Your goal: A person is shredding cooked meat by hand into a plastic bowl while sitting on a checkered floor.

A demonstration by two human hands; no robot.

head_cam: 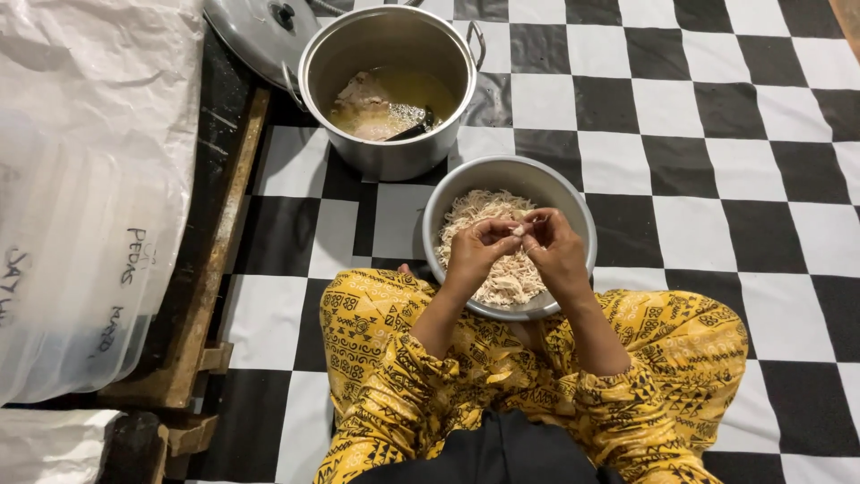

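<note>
The left hand (473, 254) and the right hand (554, 251) meet with their fingertips touching over a metal bowl (573, 202), and both are closed narrow in a pinch on one small pale piece of meat (517, 230) that sits between the thumbs and the first fingers. The other fingers of each hand are curled in loosely. Directly under the hands, the bowl is filled with a heap of shredded pale meat (475, 211), thin and stringy, and the hands hide the middle part of this heap. The bowl stands on the floor just in front of the person's crossed legs, which wear yellow patterned trousers (376, 358), and its near rim is touching or almost touching the cloth; I cannot tell which. Beyond the hands, further from the body and a little to the left hand's side, stands a tall steel pot (394, 157) with two handles. Inside it there is yellowish broth with larger pieces of meat (363, 94) and a dark ladle (414, 125) lying in the liquid. The pot's lid (255, 31) leans behind the pot on that same side. Under everything is a floor mat with black and white squares (717, 179). Far out past the left hand lie a wooden frame (210, 269) and a stack of clear plastic containers (72, 251) wrapped in plastic.
</note>
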